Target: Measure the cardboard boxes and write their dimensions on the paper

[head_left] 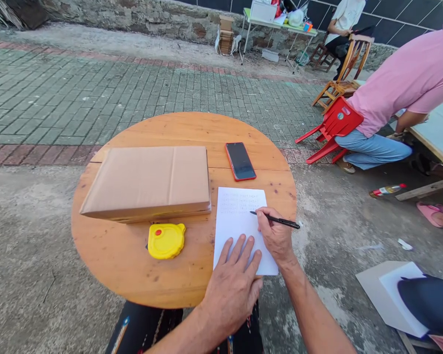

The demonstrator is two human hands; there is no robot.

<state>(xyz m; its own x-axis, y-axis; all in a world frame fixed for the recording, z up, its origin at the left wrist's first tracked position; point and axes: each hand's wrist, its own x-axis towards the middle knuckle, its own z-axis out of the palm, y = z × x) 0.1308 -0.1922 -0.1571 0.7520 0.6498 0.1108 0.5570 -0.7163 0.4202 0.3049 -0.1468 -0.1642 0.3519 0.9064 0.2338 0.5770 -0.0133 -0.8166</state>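
A sheet of white paper (239, 231) lies near the right side of the round wooden table, with several lines of faint writing on its upper part. My right hand (278, 238) grips a black pen (284, 221), its tip at the end of the lowest written line. Flat on the lower part of the sheet rests my left hand (232, 280), fingers stretched out. Left of the paper is a closed cardboard box (148, 179). In front of the box sits a yellow tape measure (166, 241) with a red button. A phone (240, 161) with a red edge lies beyond the paper.
The round table (195, 290) stands on paved ground. To the right, a person in a pink shirt (401, 78) bends over another table beside a red plastic chair (339, 123). A bottle (387, 190) lies on the ground. Farther back are a wooden chair (348, 64) and a seated person.
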